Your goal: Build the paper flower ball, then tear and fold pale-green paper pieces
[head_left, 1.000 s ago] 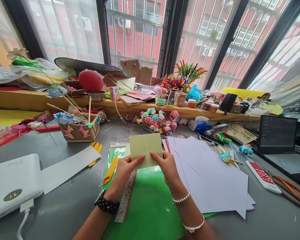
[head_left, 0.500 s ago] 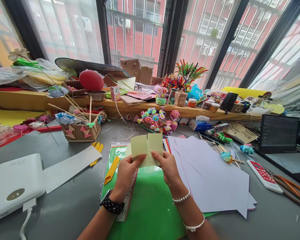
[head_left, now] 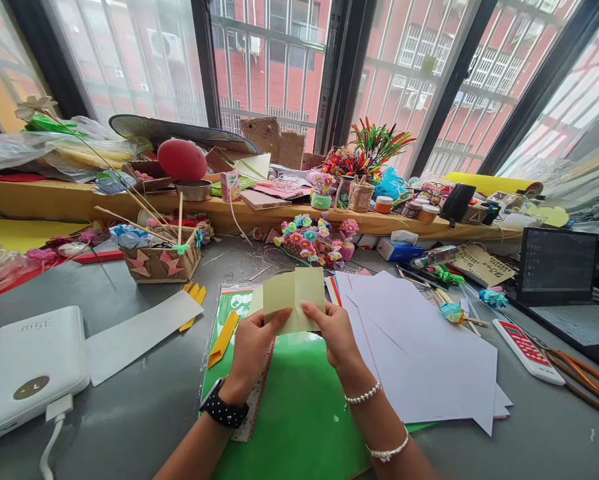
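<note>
A pale yellow-green piece of paper (head_left: pixel 294 297) with a vertical crease down its middle is held upright above the green sheet (head_left: pixel 299 407). My left hand (head_left: pixel 252 347), with a black dotted watch on the wrist, pinches its lower left part. Pinching the lower right part is my right hand (head_left: pixel 335 337), which wears bead bracelets. Both thumbs press on the near face of the paper. A patterned ruler (head_left: pixel 259 393) lies on the table under my left wrist.
White paper sheets (head_left: pixel 419 347) lie to the right, a white strip (head_left: pixel 134 337) and a white power bank (head_left: pixel 26 363) to the left. A red calculator (head_left: pixel 526 350), scissors (head_left: pixel 579 380) and a laptop (head_left: pixel 559 280) sit far right. Craft flowers (head_left: pixel 309 240), a cardboard basket (head_left: pixel 162 260) and clutter fill the back.
The paper has bent along its centre crease, the two halves angling slightly apart at the top edge. My hands have stayed in nearly the same place.
</note>
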Motion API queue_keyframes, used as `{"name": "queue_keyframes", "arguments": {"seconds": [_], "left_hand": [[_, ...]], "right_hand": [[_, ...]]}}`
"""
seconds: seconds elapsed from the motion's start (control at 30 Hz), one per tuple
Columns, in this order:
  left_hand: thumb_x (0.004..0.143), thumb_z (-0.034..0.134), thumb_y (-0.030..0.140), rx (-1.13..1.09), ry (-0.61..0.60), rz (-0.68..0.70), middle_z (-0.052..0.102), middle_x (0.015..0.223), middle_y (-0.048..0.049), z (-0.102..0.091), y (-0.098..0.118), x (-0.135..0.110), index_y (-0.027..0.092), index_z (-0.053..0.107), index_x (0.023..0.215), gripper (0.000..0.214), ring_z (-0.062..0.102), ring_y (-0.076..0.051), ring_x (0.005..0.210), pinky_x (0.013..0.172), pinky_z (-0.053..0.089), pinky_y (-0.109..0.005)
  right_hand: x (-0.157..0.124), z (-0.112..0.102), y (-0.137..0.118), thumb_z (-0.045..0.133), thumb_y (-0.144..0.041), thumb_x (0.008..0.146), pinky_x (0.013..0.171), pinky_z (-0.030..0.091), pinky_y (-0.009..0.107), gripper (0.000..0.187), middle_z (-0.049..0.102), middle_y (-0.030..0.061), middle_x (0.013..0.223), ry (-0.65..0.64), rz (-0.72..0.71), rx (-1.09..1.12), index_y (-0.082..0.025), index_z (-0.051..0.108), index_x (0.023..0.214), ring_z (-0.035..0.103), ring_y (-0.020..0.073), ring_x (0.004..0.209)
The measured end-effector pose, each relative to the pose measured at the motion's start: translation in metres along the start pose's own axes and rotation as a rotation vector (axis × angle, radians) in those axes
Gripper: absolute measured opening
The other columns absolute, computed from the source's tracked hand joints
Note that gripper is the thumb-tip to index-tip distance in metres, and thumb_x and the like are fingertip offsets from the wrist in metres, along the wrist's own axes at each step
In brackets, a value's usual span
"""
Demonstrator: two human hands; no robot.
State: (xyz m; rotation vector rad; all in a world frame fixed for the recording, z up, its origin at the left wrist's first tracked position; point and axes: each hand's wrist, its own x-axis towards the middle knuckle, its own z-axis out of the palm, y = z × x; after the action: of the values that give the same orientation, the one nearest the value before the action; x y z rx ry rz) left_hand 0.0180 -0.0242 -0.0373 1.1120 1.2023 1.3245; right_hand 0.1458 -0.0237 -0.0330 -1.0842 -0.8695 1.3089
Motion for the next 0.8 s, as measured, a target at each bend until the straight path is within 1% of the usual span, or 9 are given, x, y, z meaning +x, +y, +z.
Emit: {"name": "queue_keyframes", "arguments": {"seconds": [0.13,0.33,0.5,0.6,0.8], "left_hand": [[0.055,0.070,0.036,-0.053,-0.003,-0.025,0.069,0.072,-0.0030,0.0004,0.0021,0.0004,0.013,0.068,0.076,0.031,0.060,-0.017,0.066,0.059,0.045,-0.023],[0.053,0.071,0.033,-0.099,-0.118,-0.119,0.069,0.079,-0.0087,-0.0018,0.0063,0.0027,0.010,0.067,0.079,0.035,0.061,-0.021,0.071,0.063,0.047,-0.027],[0.056,0.070,0.033,-0.138,-0.098,-0.101,0.069,0.082,-0.0082,-0.0045,0.0037,0.0048,0.011,0.066,0.083,0.035,0.061,-0.021,0.074,0.068,0.047,-0.028],[0.057,0.069,0.034,-0.116,-0.065,-0.072,0.069,0.079,-0.0067,-0.0041,0.0011,0.0042,0.011,0.067,0.082,0.034,0.061,-0.020,0.072,0.066,0.047,-0.026],[0.058,0.067,0.037,-0.021,0.017,0.046,0.069,0.074,-0.0043,-0.0015,-0.0028,0.0009,0.012,0.067,0.080,0.033,0.060,-0.019,0.069,0.060,0.046,-0.024]], "right_hand": [[0.0007,0.0005,-0.0001,0.068,-0.037,0.055,0.053,0.045,0.025,0.033,0.066,0.0053,0.067,-0.008,-0.032,-0.013,-0.011,0.064,0.074,0.059,0.0150,0.057],[0.0012,-0.0020,-0.0004,0.067,-0.039,0.059,0.053,0.045,0.026,0.032,0.066,0.0060,0.072,-0.004,-0.096,-0.097,-0.012,0.064,0.076,0.058,0.0161,0.061],[0.0003,-0.0021,-0.0050,0.068,-0.035,0.057,0.050,0.044,0.024,0.028,0.063,0.0029,0.061,-0.081,-0.090,-0.101,-0.010,0.066,0.071,0.054,0.0120,0.053],[0.0010,0.0001,-0.0063,0.069,-0.033,0.056,0.049,0.044,0.023,0.026,0.062,0.0022,0.059,-0.063,-0.063,-0.056,-0.010,0.066,0.068,0.054,0.0108,0.052],[0.0004,0.0016,-0.0057,0.072,-0.033,0.051,0.049,0.045,0.021,0.030,0.064,0.0034,0.062,-0.039,0.047,0.040,-0.009,0.067,0.069,0.056,0.0102,0.053]]}}
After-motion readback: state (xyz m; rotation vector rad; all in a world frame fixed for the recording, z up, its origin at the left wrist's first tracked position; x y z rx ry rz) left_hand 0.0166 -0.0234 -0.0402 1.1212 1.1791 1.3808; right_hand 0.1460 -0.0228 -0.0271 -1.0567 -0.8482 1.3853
